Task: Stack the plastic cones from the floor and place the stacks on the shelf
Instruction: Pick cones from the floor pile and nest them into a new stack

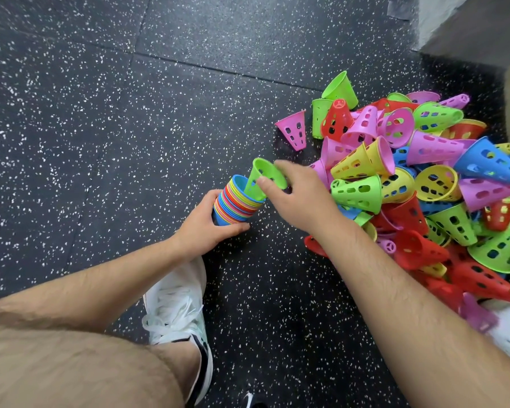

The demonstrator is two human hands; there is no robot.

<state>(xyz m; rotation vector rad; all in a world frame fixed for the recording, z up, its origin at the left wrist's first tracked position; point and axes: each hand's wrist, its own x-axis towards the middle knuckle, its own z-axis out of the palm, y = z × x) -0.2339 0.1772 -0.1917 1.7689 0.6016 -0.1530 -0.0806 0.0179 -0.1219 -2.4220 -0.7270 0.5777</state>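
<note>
**Green cone going narrow end first into the mouth of the stack**

At the left, the left hand (215, 222) is gripping the stack (236, 201) of nested cones low on its body, fingers and thumb curled round it. It is tilting the stack so that the long axis is running up and to the right, with the open blue mouth facing the other hand. The stack's base is sitting close to the speckled floor (100, 119), just above the white shoe (177, 304); whether it is touching the floor I cannot tell.

Just right of the mouth, the green cone (267, 176) is lying along nearly the same line, narrow end down and left, already dipping inside the blue rim, wide rim up and right. The right hand (298, 198) is pinching it at the wide rim, thumb on the near side and fingers over the far edge. It is the hand nearer the supply.

So the seating seems to be turning on the two axes agreeing: a short push down and left along the stack's line looks like all that is needed.

Further right, the pile of loose cones (424, 187) is lying heaped on the floor beside the right forearm, with one pink cone (293, 131) standing apart at its left edge. Much remains unstacked, and no shelf is plainly showing.
</note>
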